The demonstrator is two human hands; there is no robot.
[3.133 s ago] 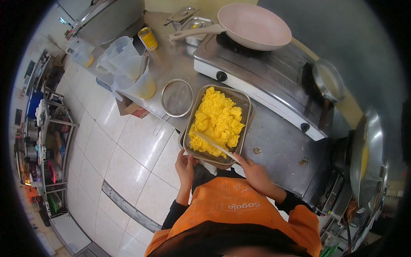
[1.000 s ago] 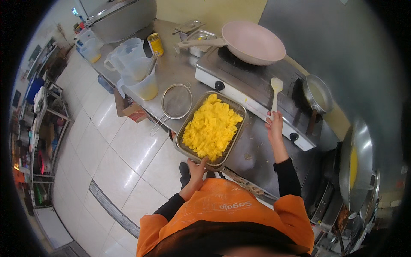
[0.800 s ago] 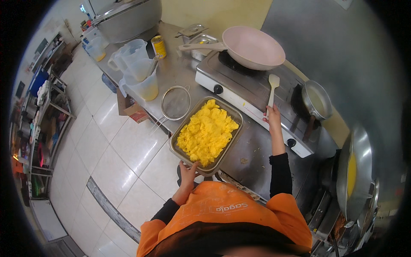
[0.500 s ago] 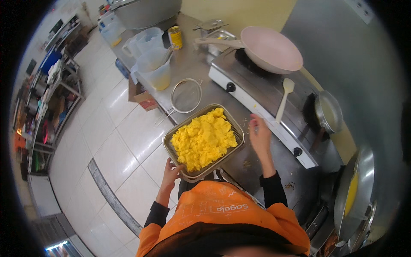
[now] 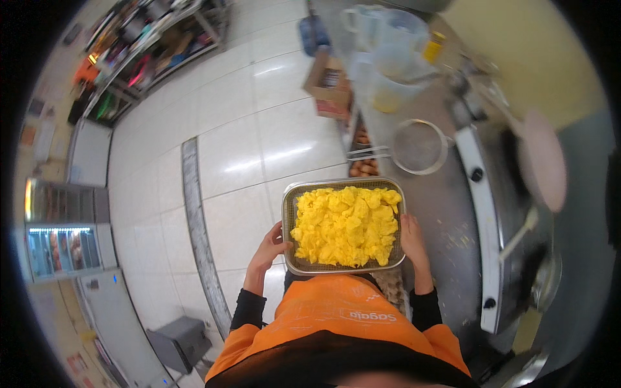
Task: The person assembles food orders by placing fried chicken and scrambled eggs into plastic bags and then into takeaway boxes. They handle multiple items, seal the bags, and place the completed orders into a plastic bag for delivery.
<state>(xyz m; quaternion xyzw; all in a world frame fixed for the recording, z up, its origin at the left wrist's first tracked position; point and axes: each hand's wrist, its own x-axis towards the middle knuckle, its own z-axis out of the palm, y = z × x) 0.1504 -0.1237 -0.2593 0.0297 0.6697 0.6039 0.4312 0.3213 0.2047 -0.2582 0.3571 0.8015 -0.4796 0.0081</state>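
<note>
A rectangular metal tray (image 5: pixel 344 182) is held level in front of my orange apron, with a heap of yellow scrambled eggs (image 5: pixel 346 226) in it. My left hand (image 5: pixel 268 249) grips its left side, thumb over the rim and the other fingers partly hidden beneath. On the opposite side, my right hand (image 5: pixel 413 242) is closed against the right rim. A round wire strainer (image 5: pixel 419 147) lies on the steel counter just beyond the tray, its handle sticking out over the counter's left edge.
Along the right stands a gas stove (image 5: pixel 475 187) with a pink frying pan (image 5: pixel 542 161) and a cream spatula (image 5: pixel 519 234). Plastic pitchers (image 5: pixel 396 77) stand at the back of the counter. A cardboard box (image 5: pixel 328 87), brown eggs (image 5: pixel 364 168) and a grey bin (image 5: pixel 178 343) are lower down.
My right hand, free beside the stove before, now holds the tray's right side. My view and body have turned left, away from the stove, and the tray has come with me.
</note>
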